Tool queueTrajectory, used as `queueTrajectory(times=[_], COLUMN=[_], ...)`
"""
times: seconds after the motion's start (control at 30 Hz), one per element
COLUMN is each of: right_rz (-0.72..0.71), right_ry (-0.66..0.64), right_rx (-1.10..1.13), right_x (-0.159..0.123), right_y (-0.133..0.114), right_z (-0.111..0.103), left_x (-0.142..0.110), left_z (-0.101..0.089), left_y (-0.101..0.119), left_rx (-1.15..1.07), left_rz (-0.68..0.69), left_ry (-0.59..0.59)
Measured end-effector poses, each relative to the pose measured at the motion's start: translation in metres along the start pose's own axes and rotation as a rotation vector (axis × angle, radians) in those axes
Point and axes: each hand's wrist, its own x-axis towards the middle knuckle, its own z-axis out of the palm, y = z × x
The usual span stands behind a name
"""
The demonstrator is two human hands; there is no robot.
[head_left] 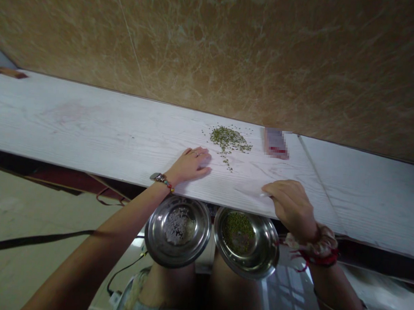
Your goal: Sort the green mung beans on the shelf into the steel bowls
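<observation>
On the white wood-grain counter lies a loose pile of green mung beans (228, 138), mixed with some pale grains. My left hand (193, 164) rests palm down just left of the pile, fingers stretched out and holding nothing. My right hand (292, 206) is closed in a pinch over the counter's front part, right of the pile. A faint, see-through shape shows at its fingertips, too unclear to name. Below the counter edge, a steel bowl (151, 244) with white, rice-like grains (179, 226) sits on my left leg. A second steel bowl (269, 263) with green beans (238, 229) sits on my right leg.
A blurred-out flat item (276, 143) lies right of the pile by the marbled wall (198, 49). The narrow counter (108, 128) runs along that wall. A brown object (11, 72) lies at its far left end. A dark strap (38, 241) and a cable (124, 268) are at lower left.
</observation>
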Motion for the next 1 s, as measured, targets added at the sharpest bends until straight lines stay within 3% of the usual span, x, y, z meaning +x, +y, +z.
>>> queueTrajectory(times=[0.27, 0.6, 0.8, 1.0], right_rz=[-0.017, -0.022, -0.009, -0.039], right_ry=[-0.034, -0.045, -0.056, -0.115], right_rx=[-0.020, -0.008, -0.006, 0.051], right_x=[0.008, 0.007, 0.007, 0.005], right_y=[-0.006, -0.004, -0.008, -0.011], right_z=[0.007, -0.004, 0.003, -0.010], left_x=[-0.001, -0.003, -0.003, -0.002], left_z=[-0.006, -0.010, -0.010, -0.010], left_y=[0.001, 0.001, 0.001, 0.004], left_rx=[-0.042, -0.077, -0.069, -0.055], left_rz=[0.274, 0.339, 0.287, 0.276], left_ry=[-0.061, -0.047, -0.093, -0.099])
